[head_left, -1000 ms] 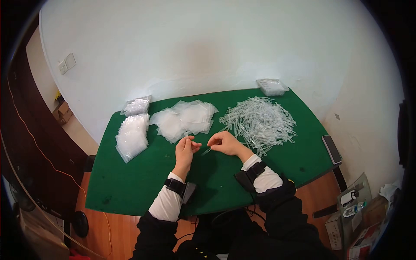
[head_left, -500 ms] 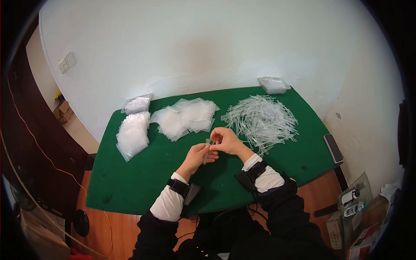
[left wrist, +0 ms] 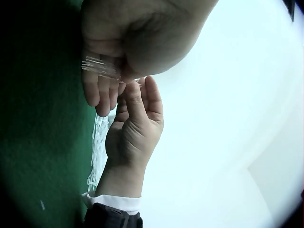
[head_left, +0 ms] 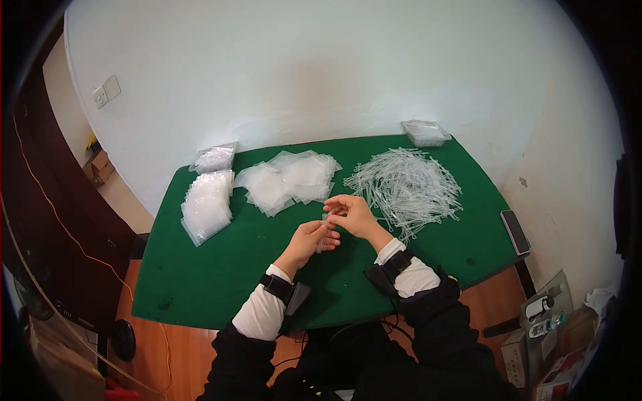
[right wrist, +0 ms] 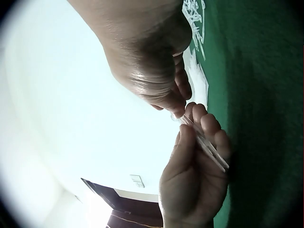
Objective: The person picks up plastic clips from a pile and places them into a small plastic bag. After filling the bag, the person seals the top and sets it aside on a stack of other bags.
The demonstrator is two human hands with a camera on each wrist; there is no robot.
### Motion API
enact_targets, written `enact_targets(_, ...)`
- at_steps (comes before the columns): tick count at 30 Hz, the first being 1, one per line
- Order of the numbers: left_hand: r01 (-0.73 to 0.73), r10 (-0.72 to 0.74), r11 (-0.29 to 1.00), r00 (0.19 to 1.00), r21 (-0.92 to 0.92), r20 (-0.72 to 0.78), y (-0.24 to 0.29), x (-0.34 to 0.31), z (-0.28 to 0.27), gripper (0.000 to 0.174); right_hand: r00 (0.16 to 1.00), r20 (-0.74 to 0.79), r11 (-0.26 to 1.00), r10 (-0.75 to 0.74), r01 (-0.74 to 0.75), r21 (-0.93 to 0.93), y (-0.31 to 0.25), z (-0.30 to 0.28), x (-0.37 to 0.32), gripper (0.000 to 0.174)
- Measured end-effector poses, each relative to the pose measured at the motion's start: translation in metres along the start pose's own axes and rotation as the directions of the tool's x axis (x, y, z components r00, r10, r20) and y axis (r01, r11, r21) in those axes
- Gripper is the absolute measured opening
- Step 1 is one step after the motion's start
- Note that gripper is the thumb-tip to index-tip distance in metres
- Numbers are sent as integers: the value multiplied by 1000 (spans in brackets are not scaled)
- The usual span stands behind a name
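Observation:
Several thin clear plastic pieces (right wrist: pixel 209 148) lie across the fingers of the left hand (head_left: pixel 307 242), its thumb pressing on them. At their upper end the right hand (head_left: pixel 352 217) pinches with thumb and index finger, touching the left fingertips. In the left wrist view, the clear pieces (left wrist: pixel 100 67) cross the left fingers below the palm, and the right hand (left wrist: pixel 133 133) meets them from below. Beyond the right hand is a large heap of similar clear pieces (head_left: pixel 408 187).
Clear flat bags (head_left: pixel 294 180) lie spread at the table's back middle, with a fanned stack of bags (head_left: pixel 206 207) to their left. Filled clear packets stand at the back left (head_left: pixel 214 158) and back right (head_left: pixel 426 133). A phone (head_left: pixel 514 232) lies at the right edge of the green table (head_left: pixel 200 287).
The left hand has moved right and slightly down to meet the right hand. The clear pieces, earlier at the right fingertips, now lie across the left fingers.

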State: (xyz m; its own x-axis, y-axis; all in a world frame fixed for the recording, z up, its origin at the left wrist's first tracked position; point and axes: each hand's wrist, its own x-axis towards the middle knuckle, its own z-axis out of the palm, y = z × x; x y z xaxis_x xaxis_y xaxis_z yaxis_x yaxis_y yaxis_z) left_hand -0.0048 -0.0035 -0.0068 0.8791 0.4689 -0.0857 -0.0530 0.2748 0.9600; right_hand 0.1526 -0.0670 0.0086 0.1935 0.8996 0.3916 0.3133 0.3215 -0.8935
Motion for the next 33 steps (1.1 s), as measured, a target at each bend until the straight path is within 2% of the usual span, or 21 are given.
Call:
enact_targets(6, -19, 19, 999, 1000, -42, -2, -1, -1, 2, 23, 999, -50, 1000, -10, 10, 8, 3, 4, 2, 29)
enact_targets(10, -34, 34, 998, 999, -52, -3, -1, -1, 3, 22, 997, -71, 996, -9, 15, 83, 1, 5, 0, 28)
enact_targets(18, -56, 55, 993, 998, -99, -11, -1, -1, 3, 21, 999, -38, 1000, 0, 1, 15, -1, 8, -2, 30)
enact_targets(25, -33, 33, 994, 999, -106, -3, -1, -1, 3, 20, 998, -11, 993, -68, 66, -100, -2, 7, -2, 33)
enact_targets(33, -12, 17, 993, 999, -118, 40, -1, -2, 1, 19, 998, -39, 998, -56, 55, -18, 0, 9, -2, 31)
